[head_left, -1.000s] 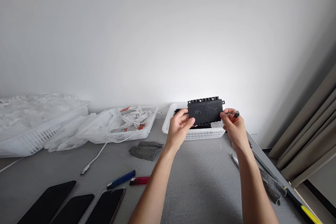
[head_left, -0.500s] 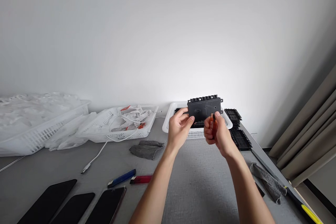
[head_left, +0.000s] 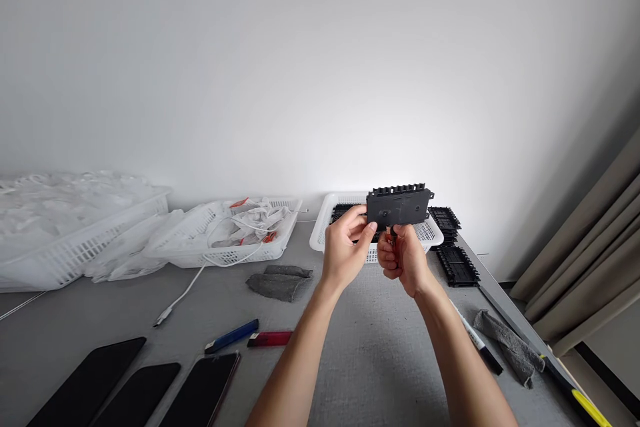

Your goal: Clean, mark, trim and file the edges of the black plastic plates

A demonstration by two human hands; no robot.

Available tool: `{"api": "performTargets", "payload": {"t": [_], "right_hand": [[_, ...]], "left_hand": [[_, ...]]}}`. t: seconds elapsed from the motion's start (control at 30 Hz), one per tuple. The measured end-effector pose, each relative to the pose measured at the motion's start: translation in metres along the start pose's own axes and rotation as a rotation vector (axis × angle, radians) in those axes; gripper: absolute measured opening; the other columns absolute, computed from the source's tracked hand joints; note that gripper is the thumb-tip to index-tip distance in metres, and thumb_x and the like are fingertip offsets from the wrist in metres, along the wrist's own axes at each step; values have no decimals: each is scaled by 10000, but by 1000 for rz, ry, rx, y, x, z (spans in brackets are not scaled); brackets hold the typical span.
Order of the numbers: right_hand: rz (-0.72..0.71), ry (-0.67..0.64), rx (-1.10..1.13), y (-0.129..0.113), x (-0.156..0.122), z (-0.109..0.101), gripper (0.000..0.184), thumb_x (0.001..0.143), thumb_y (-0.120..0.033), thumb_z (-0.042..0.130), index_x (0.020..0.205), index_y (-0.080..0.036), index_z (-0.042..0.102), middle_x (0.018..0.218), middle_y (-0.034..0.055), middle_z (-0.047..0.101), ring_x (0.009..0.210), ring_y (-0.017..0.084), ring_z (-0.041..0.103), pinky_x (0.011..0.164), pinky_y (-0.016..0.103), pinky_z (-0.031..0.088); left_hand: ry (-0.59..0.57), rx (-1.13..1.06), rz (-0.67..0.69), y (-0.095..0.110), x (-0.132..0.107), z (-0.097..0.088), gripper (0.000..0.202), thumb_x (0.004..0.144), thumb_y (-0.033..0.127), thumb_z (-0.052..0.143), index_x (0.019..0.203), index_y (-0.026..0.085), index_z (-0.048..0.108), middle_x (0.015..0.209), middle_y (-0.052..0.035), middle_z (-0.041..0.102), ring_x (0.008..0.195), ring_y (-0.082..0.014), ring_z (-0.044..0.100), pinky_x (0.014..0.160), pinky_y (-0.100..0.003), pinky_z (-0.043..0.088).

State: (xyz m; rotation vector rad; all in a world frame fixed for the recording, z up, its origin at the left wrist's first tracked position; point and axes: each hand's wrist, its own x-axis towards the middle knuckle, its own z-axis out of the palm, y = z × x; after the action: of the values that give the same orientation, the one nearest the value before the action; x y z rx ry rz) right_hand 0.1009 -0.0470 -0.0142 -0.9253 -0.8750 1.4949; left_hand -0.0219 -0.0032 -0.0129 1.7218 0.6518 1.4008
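My left hand grips the left end of a flat black plastic panel with a toothed top edge, thumb in front and fingers behind. The panel is held up nearly upright above a white basket with black parts in it. Just under the panel's lower edge, my right hand is closed around an orange lighter, its metal top up and the thumb by that top. No flame shows. Most of the lighter's body is hidden by the fingers.
More black toothed panels lie right of the basket. A marker, grey cloth and black-yellow tool lie right. Leftward are another grey cloth, blue lighter, red lighter, several phones and a cable-filled basket.
The panel and my left hand have shifted slightly right. My right hand has moved left and a little down, bringing the lighter beneath the panel's lower edge. The marker is now more exposed.
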Motion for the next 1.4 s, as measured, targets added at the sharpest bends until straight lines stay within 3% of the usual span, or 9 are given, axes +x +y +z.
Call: {"api": "performTargets", "payload": {"t": [0.37, 0.6, 0.9, 1.4], "right_hand": [[40, -9, 24, -2, -1, 2, 275, 714, -463, 425, 619, -227, 322, 550, -79, 238, 476, 74, 119, 414, 191, 60], [-22, -53, 0, -9, -7, -6, 420, 804, -608, 401, 641, -225, 343, 583, -64, 253, 499, 91, 161, 420, 203, 92], [-82, 67, -10, -21, -6, -37, 314, 751, -505, 449, 623, -228, 378, 581, -52, 269, 509, 105, 179, 424, 218, 120], [-33, 87, 27, -22, -5, -38, 243, 709, -432, 441, 608, -225, 366, 581, -57, 246, 504, 96, 145, 422, 206, 86]], "left_hand": [[-20, 80, 67, 4, 0, 1, 264, 883, 332, 608, 1098, 186, 657, 947, -79, 750, 873, -210, 723, 787, -285, 568], [52, 20, 30, -2, 1, 0, 296, 849, 382, 658, 1060, 175, 652, 948, -91, 750, 863, -214, 720, 787, -282, 568], [81, -22, 1, -3, 2, -3, 375, 811, 428, 705, 1072, 166, 651, 937, -100, 750, 860, -215, 713, 806, -301, 577], [50, 35, 63, -2, 1, -3, 264, 859, 384, 654, 1017, 173, 637, 945, -86, 744, 880, -203, 713, 802, -287, 569]]}}
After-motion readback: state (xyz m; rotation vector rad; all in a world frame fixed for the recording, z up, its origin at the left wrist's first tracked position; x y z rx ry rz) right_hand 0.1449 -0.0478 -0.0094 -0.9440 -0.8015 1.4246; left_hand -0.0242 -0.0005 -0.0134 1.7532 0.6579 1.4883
